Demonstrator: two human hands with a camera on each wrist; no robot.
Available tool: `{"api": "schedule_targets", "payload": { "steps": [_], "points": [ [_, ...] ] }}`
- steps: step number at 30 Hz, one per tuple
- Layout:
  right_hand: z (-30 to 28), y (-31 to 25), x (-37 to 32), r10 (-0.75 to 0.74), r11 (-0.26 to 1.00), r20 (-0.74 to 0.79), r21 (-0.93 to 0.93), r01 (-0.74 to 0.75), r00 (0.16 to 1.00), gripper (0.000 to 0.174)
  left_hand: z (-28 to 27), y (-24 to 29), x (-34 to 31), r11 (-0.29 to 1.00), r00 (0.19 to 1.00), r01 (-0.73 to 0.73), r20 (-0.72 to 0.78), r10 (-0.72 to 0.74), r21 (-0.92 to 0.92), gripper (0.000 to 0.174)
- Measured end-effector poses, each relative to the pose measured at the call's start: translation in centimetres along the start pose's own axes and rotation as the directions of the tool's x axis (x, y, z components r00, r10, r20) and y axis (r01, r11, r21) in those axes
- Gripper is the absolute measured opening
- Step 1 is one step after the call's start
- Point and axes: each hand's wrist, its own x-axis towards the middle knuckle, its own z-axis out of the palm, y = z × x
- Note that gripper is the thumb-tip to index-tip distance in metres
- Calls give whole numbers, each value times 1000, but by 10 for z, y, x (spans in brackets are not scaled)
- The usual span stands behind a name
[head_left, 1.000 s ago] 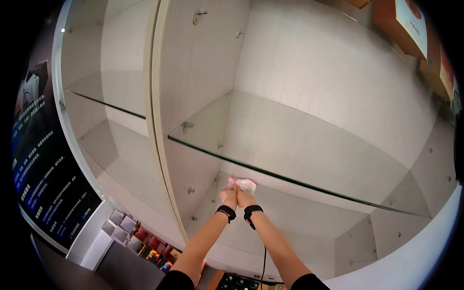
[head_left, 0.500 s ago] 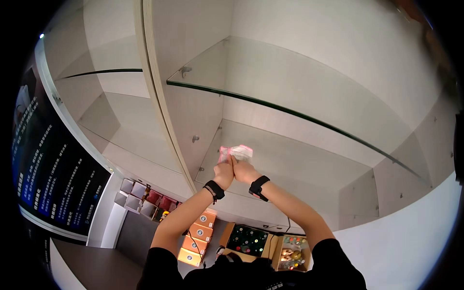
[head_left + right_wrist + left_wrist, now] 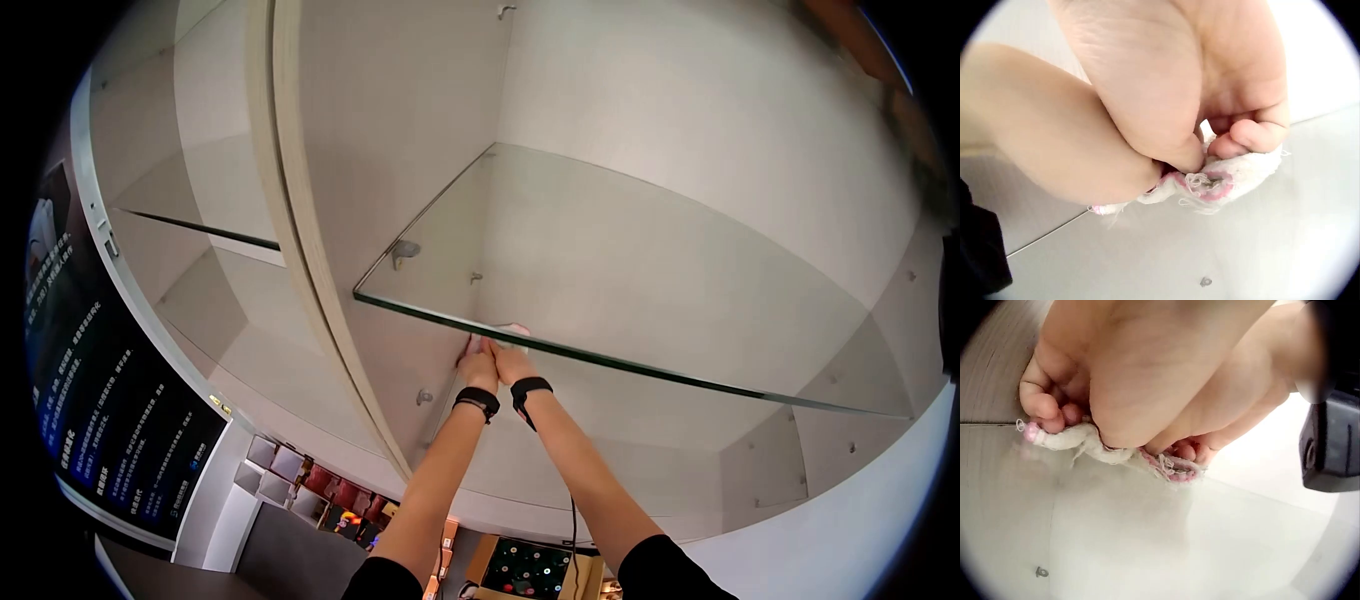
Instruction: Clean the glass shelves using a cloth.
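Observation:
A white cloth with pink edging [image 3: 1094, 442] is bunched under both hands, pressed against the pale lower surface of the cabinet. My left hand [image 3: 478, 366] grips its left part, fingers curled into it. Side by side with it, my right hand [image 3: 512, 362] grips the right part; in the right wrist view, the thumb and curled fingers of the right hand [image 3: 1210, 81] hold the frayed cloth [image 3: 1244, 178]. In the head view both hands are below the front edge of the glass shelf [image 3: 620, 372], and the cloth shows partly through the glass.
A wooden divider [image 3: 320, 260] stands left of the hands, with metal shelf pegs [image 3: 424, 397] on its side. Another glass-shelved bay and a dark text panel [image 3: 110, 400] lie further left. Below are a box of bottles [image 3: 525, 568] and small open boxes [image 3: 275, 470].
The head view has shifted, so the glass shelf now crosses just above the hands. Both hands still grip the cloth, and it appears nearer the left divider and back corner.

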Motion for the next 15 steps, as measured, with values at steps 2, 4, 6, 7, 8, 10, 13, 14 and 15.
{"api": "schedule_targets", "payload": {
  "steps": [2, 4, 6, 7, 8, 10, 13, 14, 15],
  "points": [
    [-31, -22, 0, -45, 999, 92, 17, 44, 995, 26, 27, -10, 11, 996, 961, -87, -264, 85, 3, 45],
    [-18, -15, -8, -12, 995, 142, -93, 25, 990, 28, 23, -9, -1, 991, 973, -53, -218, 78, 119, 46],
    [-14, -17, -18, -44, 992, 203, -109, 68, 978, 28, -2, -6, -27, 995, 992, -31, -119, 43, 100, 45],
    [-22, -26, -27, -40, 993, 236, -96, 64, 971, 26, -9, -6, -41, 995, 999, -11, -36, 14, 95, 44],
    [-29, -37, -37, -36, 995, 266, -78, 59, 963, 28, -9, -9, -52, 995, 1000, -7, -16, 9, 98, 44],
    [-36, -52, -53, -25, 998, 287, -50, 41, 957, 26, -9, -14, -73, 969, 998, -41, -29, 49, 243, 41],
    [-38, -65, -82, -81, 997, 240, 1, 83, 967, 26, -12, -19, -110, 972, 996, -3, -86, 24, 236, 31],
    [-38, -71, -93, -71, 997, 242, 5, 71, 968, 26, -13, -22, -120, 973, 998, 22, -62, -8, 230, 33],
    [-39, -77, -103, -65, 998, 269, -8, 70, 961, 26, -14, -25, -132, 980, 996, 33, -82, -17, 195, 32]
  ]
}}
